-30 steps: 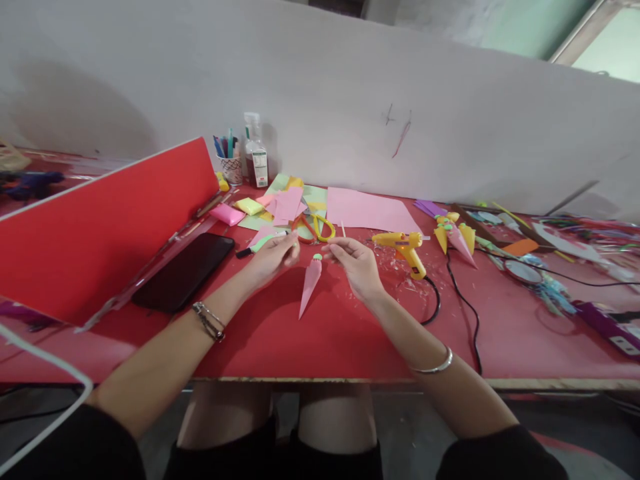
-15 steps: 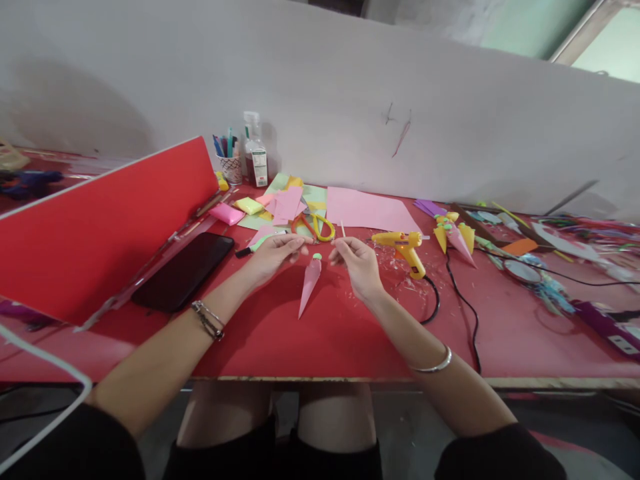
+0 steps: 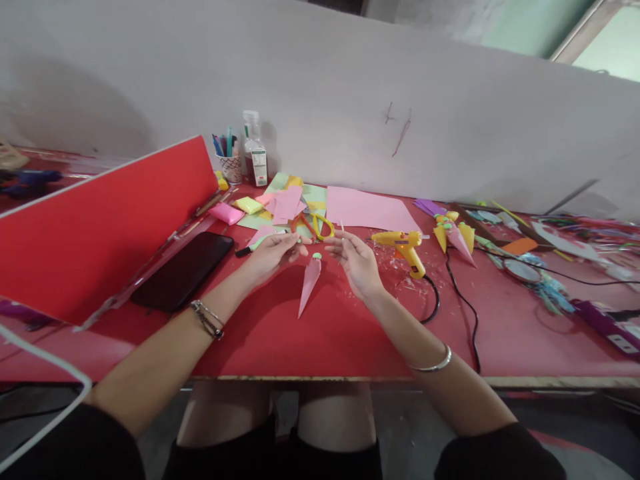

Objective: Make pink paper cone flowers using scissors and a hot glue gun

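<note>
Grey wall [image 3: 320, 93] rises behind a red-topped bench [image 3: 310, 353], with a patterned cup [image 3: 231, 170] of pens and a bottle [image 3: 259, 165] standing at its far edge. Over the middle of the bench, the left hand [image 3: 273, 257] has its thumb and forefinger drawn together; they seem to pinch a small green bit [image 3: 299, 240], though it is too small to be sure. Facing it from the right, the right hand [image 3: 360, 263] has its fingers parted and loosely bent, with nothing visible in them. Between the hands and slightly nearer, a pink paper cone [image 3: 310, 287] lies on the bench, its point toward the near edge and green at its far, wide end. Scissor handles [image 3: 315, 223] in orange and yellow lie just beyond. A marker [image 3: 260, 245] lies beside the left hand, and a black phone [image 3: 185, 272] farther left. Right of the right hand rests a yellow glue gun [image 3: 407, 248]; farther right are more paper cones [image 3: 459, 240], pink and yellow.
</note>
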Tool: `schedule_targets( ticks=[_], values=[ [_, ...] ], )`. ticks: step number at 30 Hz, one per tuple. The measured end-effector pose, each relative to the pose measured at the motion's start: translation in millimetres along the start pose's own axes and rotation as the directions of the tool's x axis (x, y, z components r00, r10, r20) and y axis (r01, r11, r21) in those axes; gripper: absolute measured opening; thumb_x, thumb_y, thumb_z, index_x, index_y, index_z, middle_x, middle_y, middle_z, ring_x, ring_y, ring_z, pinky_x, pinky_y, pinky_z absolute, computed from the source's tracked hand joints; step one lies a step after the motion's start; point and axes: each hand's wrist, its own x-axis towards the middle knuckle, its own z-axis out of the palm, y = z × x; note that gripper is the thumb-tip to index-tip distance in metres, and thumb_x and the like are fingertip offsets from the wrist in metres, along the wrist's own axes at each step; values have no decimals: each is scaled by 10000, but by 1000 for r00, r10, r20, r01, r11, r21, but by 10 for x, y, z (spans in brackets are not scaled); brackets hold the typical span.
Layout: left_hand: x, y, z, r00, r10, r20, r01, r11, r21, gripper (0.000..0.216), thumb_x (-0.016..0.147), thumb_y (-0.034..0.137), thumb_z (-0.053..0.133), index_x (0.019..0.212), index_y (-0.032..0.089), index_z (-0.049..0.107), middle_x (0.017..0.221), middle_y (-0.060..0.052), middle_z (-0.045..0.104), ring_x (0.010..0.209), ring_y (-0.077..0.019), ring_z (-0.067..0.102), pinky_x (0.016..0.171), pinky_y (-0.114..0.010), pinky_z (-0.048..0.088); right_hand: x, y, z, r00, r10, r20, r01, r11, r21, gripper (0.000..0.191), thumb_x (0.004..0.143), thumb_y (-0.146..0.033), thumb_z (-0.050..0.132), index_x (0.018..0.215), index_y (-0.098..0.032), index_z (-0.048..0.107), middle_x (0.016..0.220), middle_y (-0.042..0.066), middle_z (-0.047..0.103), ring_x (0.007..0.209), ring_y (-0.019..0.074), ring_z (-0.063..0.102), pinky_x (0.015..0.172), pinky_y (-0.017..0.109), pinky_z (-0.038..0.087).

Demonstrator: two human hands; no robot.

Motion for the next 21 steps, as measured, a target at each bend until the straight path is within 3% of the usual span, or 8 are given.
schedule_targets(
  ticks=[3, 7, 11, 16, 18, 21],
  values=[
    [3, -6, 4, 1000, 12, -2, -12, 1000, 14, 170, 653, 296, 634, 694, 131, 632, 546, 11, 587, 447, -51, 372, 492, -213, 297, -10, -17, 17, 1000, 3, -1, -3, 997, -76, 111, 664, -286, 579, 705, -183, 587, 638, -21, 638, 555, 78, 570, 588, 233, 465],
    [-9, -3, 1, 999, 48, 15, -48, 997, 52, 204, 592, 315, 682, 584, 139, 578, 454, 50, 493, 432, -44, 347, 467, -203, 272, -24, -38, 31, 999, -47, -18, 42, 978, -205, 134, 599, -276, 638, 584, -177, 549, 509, -58, 552, 460, 55, 489, 504, 205, 419],
    [-34, 25, 17, 997, 56, 53, -58, 997, 52, 334, 676, 333, 626, 475, 153, 429, 393, 63, 397, 395, -39, 327, 430, -198, 243, -27, -40, 26, 998, -64, -21, 56, 966, -253, 155, 584, -284, 651, 562, -179, 539, 487, -69, 507, 443, 47, 437, 481, 199, 383],
    [-42, 44, 19, 998, 17, 53, -18, 1000, 17, 413, 843, 371, 408, 485, 170, 364, 315, 81, 270, 313, -35, 220, 397, -197, 220, -16, -19, 0, 999, -55, 5, 54, 977, -204, 238, 679, -397, 557, 582, -179, 573, 477, -51, 504, 437, 51, 431, 455, 198, 356],
    [-31, 31, 3, 999, 30, 32, -30, 999, 12, 424, 843, 377, 407, 478, 171, 340, 322, 84, 251, 318, -35, 210, 396, -196, 218, -12, -13, -4, 998, -62, 1, 61, 977, -204, 240, 680, -395, 556, 571, -182, 569, 468, -55, 495, 430, 49, 425, 446, 196, 349],
    [-8, -2, -25, 994, 113, 4, -113, 992, 53, 391, 771, 368, 529, 479, 157, 376, 384, 71, 336, 363, -31, 269, 408, -192, 223, -7, -13, -1, 998, -65, -10, 61, 972, -225, 124, 643, -307, 598, 617, -186, 601, 481, -61, 521, 442, 48, 438, 467, 194, 367]
  ],
)
